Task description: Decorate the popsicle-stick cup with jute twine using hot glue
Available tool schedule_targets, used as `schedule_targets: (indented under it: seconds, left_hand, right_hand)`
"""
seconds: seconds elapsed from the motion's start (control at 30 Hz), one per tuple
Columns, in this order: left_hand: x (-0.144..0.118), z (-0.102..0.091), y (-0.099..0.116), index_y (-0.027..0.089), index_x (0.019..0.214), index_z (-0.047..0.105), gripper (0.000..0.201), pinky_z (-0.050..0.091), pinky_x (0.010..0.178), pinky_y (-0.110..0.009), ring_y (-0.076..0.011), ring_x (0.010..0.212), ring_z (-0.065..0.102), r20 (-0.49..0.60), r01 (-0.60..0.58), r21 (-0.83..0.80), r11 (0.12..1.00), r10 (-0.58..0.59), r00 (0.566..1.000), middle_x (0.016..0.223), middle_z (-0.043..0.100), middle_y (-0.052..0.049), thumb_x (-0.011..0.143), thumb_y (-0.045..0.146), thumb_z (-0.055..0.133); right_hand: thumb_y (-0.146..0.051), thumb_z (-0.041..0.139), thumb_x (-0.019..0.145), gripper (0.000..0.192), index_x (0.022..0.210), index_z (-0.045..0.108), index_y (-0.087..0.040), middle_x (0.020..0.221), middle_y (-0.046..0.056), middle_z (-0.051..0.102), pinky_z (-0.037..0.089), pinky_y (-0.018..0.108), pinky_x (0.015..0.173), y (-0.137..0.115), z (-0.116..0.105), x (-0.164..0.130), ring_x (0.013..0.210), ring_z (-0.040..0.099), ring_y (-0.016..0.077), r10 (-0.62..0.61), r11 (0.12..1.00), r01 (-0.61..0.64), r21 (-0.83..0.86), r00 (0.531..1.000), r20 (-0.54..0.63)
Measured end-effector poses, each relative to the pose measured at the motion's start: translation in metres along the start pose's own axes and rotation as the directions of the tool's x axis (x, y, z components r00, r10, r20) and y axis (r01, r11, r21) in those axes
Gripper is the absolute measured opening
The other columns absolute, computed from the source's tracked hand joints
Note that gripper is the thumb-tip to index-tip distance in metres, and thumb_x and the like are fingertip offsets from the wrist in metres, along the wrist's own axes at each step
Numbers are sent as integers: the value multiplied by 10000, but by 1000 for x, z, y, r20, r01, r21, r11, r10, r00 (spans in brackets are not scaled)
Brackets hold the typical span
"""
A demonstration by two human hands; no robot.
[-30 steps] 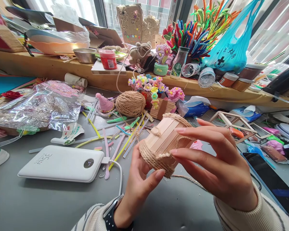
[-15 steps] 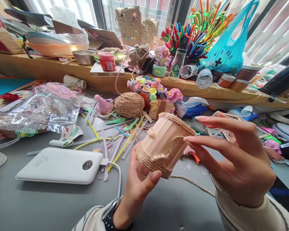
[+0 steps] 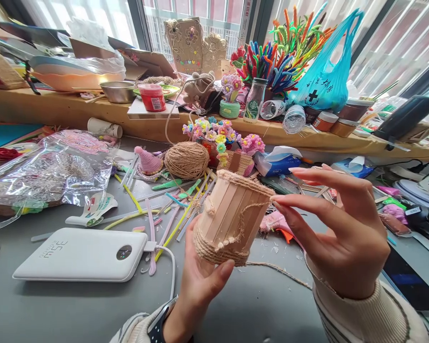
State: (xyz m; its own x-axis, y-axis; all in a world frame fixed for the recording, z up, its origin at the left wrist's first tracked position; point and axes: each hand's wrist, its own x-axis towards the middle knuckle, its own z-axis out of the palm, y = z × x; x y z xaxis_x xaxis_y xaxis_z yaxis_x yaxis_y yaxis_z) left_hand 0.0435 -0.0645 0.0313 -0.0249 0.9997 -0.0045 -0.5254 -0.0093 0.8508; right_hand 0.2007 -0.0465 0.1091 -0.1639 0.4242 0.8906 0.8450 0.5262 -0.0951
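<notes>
stick cup (image 3: 232, 214), a small pot built of flat wooden sticks with jute twine wound round its rim and base, sat upright and slightly tilted above the grey table (image 3: 57, 305), near the middle of the view. left hand (image 3: 200, 286) held it from below, fingers curled round the twine-wrapped base and the thumb pressed against the lower front edge. right hand (image 3: 339, 233) was spread wide beside the cup's right side, its fingers extended; one fingertip met the loose loop of twine on the cup's wall, the others were just clear of it. a strand of twine (image 3: 282, 272) trailed from the cup's base across the table toward the right sleeve.

behind the cup lay a ball of jute twine (image 3: 186, 160), with coloured pipe cleaners (image 3: 171, 209) scattered on the table between the two. a white power bank (image 3: 80, 255) rested to the left, its cable curving toward the left wrist. a crinkled clear plastic bag (image 3: 53, 166) lay further left, and a blue plastic bag (image 3: 321, 81) stood on the wooden shelf at the back.
</notes>
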Motion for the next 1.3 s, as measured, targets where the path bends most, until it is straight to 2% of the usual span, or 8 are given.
schedule_targets:
  seconds: [0.3,0.67,1.3]
  left_hand:
    - [-1,1,0,247,1125,419,712,445,835,-312,-214,945,580,-23,-49,43,998,50,998,1025,603,-42,534,416,778]
    - [-2,3,-1,224,1109,417,688,441,819,-273,-185,930,579,-25,-84,39,996,85,996,1016,603,-43,549,385,784]
    - [-1,-1,-6,221,1123,394,746,438,838,-355,-241,949,577,-2,-44,52,998,44,999,1028,606,-66,518,411,787]
  right_hand:
    - [-106,647,742,164,820,677,-246,1041,50,633,439,485,956,-4,2,-2,977,566,219,-17,1000,17,-6,1000,-7]
    - [-103,671,724,151,804,683,-231,1037,46,630,433,485,970,-12,2,-3,964,556,212,-13,999,14,44,1000,-6]
    - [-118,672,732,117,790,686,-219,1048,33,640,418,479,992,-14,5,-3,949,554,189,-49,999,49,-8,999,-12]
